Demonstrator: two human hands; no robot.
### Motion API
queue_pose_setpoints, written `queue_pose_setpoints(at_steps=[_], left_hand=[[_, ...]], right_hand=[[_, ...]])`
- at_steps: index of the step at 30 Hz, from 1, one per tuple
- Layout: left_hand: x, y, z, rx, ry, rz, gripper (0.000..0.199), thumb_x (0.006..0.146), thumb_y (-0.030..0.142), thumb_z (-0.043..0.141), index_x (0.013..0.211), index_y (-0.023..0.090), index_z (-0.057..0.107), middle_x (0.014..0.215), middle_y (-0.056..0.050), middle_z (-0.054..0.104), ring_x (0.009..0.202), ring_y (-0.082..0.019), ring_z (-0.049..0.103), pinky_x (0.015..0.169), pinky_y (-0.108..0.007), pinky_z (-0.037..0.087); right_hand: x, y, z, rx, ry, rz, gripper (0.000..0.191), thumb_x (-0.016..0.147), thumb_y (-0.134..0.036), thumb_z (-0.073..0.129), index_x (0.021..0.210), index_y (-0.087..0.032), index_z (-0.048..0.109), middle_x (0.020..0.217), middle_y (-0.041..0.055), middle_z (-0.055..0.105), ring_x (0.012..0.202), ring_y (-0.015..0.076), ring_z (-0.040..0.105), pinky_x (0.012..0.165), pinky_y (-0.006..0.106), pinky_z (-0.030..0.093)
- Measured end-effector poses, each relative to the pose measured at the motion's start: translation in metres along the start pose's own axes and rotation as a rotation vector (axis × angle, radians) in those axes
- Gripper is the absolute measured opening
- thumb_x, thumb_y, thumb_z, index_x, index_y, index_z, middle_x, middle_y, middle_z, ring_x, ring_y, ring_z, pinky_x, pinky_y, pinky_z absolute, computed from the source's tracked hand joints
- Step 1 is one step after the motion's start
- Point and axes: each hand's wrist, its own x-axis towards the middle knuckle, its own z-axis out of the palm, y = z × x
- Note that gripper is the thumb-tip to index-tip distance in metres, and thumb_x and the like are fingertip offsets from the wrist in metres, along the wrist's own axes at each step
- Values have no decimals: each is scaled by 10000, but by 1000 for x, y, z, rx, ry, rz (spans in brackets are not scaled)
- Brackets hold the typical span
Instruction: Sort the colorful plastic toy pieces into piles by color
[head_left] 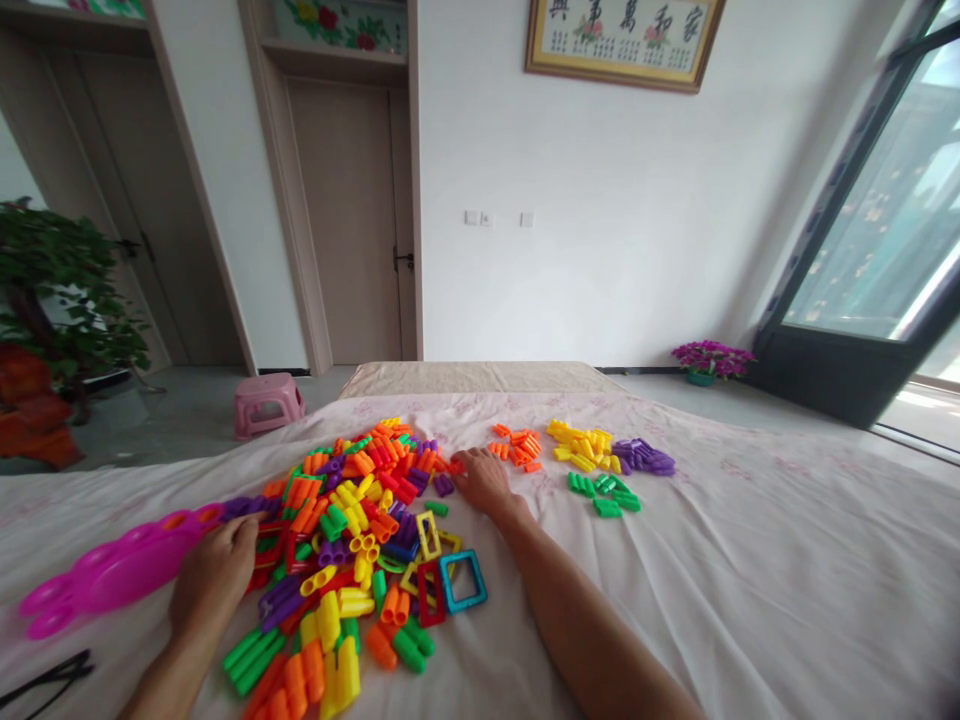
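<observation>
A mixed pile of plastic tube building blocks (360, 490) in red, orange, yellow, green and purple lies on the cloth-covered table. My left hand (214, 570) is at the pile's left side, close to some purple blocks and a magenta scalloped plastic tray (127, 575). Its fingers are curled in, and what they hold, if anything, is hidden. At the pile's right edge, my right hand (481, 482) has its fingertips closed on a red-orange block (456, 466). Right of it lie separate groups of orange blocks (517, 446), yellow blocks (583, 445), purple blocks (645, 457) and green blocks (606, 493).
Square and rectangular frame pieces, one of them a blue frame (463, 580), lie at the pile's near right. Dark-framed glasses (49, 685) rest at the lower left. A pink stool (268, 403) stands on the floor beyond the table, and a potted purple flower (711, 360) is by the wall.
</observation>
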Motion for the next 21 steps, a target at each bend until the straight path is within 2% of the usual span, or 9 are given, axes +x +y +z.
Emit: queue_pose_setpoints(at_steps=[4,8,12,14,17,19,21], left_hand=[[0,1,-2,-19,-116,-46,553,948,447,286,1170,170,710,1157,-143,729,1064,-310,656,869,-382,486],[0,0,-1,-39,-107,-51,552,949,453,289,1181,168,702,1182,-142,720,1087,-308,648,901,-379,478],[1,-2,1,-23,-117,-48,551,951,448,285,1186,163,695,1177,-147,718,1080,-308,649,901,-378,475],[1,-2,1,-9,-114,-48,554,954,445,277,1180,163,696,1181,-152,715,1082,-312,646,899,-384,474],[0,0,0,-9,-122,-59,561,956,447,267,1190,162,690,1190,-153,711,1089,-309,642,902,-381,471],[-1,3,-3,-1,-143,-72,578,955,455,254,1214,159,676,1207,-158,704,1093,-311,639,908,-385,466],[-3,7,-6,7,-159,-85,592,950,461,249,1234,149,664,1228,-169,692,1097,-316,634,911,-393,462]], right_hand=[[0,10,-3,25,96,96,309,904,-274,553,1192,-250,661,1172,85,669,1099,238,587,922,333,430],[3,32,-7,59,301,263,445,888,-138,484,1319,-179,582,1344,130,580,1221,240,528,1016,335,397],[2,43,-11,2,469,353,554,872,-108,476,1426,-111,476,1513,190,404,1318,295,437,1081,420,341],[1,37,-12,7,464,309,495,876,-116,486,1365,-152,554,1482,158,461,1296,295,451,1075,430,342],[0,17,-9,117,327,119,345,891,-131,504,1161,-232,695,1235,72,670,1171,235,543,1017,353,389],[-1,1,-6,189,236,-30,282,905,-150,520,1070,-250,726,1104,38,721,1092,203,579,968,307,409],[-4,-13,-2,218,180,-147,232,925,-186,539,1037,-249,732,1062,27,731,1052,189,591,947,290,406]])
